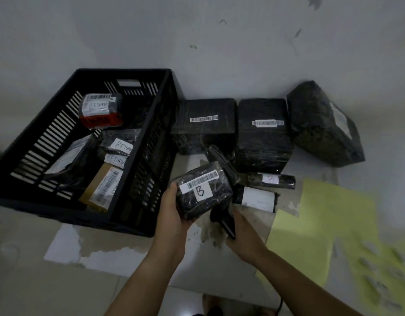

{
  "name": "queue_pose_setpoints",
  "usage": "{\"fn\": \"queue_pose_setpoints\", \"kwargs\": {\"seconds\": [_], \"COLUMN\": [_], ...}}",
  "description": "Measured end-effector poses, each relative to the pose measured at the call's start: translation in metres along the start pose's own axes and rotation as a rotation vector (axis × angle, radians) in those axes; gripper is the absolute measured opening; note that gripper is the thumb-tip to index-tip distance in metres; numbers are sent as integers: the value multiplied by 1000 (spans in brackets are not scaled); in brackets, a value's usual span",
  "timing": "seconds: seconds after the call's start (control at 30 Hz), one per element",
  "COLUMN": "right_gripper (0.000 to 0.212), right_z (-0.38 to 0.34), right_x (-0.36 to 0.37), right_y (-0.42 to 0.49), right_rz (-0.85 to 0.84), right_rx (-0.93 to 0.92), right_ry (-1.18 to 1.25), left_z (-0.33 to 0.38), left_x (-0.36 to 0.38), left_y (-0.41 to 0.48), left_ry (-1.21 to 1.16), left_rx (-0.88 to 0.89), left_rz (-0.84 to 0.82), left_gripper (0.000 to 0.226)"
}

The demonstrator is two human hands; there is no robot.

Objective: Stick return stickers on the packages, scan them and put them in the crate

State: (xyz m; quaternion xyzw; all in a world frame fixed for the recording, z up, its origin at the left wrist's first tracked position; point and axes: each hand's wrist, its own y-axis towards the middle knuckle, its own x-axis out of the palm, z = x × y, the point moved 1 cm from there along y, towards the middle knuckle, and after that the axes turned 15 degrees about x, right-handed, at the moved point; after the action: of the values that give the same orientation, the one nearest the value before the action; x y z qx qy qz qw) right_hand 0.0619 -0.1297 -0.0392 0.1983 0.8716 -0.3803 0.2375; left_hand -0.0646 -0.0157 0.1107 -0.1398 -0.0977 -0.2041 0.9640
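Head view, left hand (171,210) fingers round one package (205,195), right hand (242,234) fingers round one scanner (227,226), one crate (121,73), three boxes (203,119).

**Packages, crate, scanner**

Black slatted crate (119,72) at left of frame, holding several wrapped packages, some bearing handwritten RETURN stickers (122,145). B package (203,197), black-wrapped with a barcode strip and a "B" label, tilted at centre, gripped in left hand (171,210). Dark scanner (226,224) just below it, gripped in right hand (242,236). Black box (203,131) and second box (264,142), both barcoded, side by side at upper centre. Large wrapped parcel (322,124) tilted at upper right. Yellow sticker sheets (322,224) at lower right, blurred.
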Motion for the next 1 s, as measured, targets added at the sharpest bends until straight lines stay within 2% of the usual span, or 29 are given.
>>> {"fn": "queue_pose_setpoints", "kwargs": {"seconds": [0.2,0.5,0.7,1.0], "right_gripper": [78,93,76,63], "right_z": [14,27,53,144], "right_x": [22,22,3,-47], "right_y": [10,-2,-41,-107], "right_rz": [83,148,231,305], "right_rx": [33,15,-22,74], "right_ry": [-133,-91,-113,32], "left_z": [-3,-12,-34,-71], "left_x": [-12,-6,19,80], "left_y": [-7,-25,-40,-76], "left_ry": [22,32,42,31], "left_rx": [-38,-94,-155,-285], "left_rz": [-37,-70,-98,-105], "left_gripper": [38,38,41,42]}}
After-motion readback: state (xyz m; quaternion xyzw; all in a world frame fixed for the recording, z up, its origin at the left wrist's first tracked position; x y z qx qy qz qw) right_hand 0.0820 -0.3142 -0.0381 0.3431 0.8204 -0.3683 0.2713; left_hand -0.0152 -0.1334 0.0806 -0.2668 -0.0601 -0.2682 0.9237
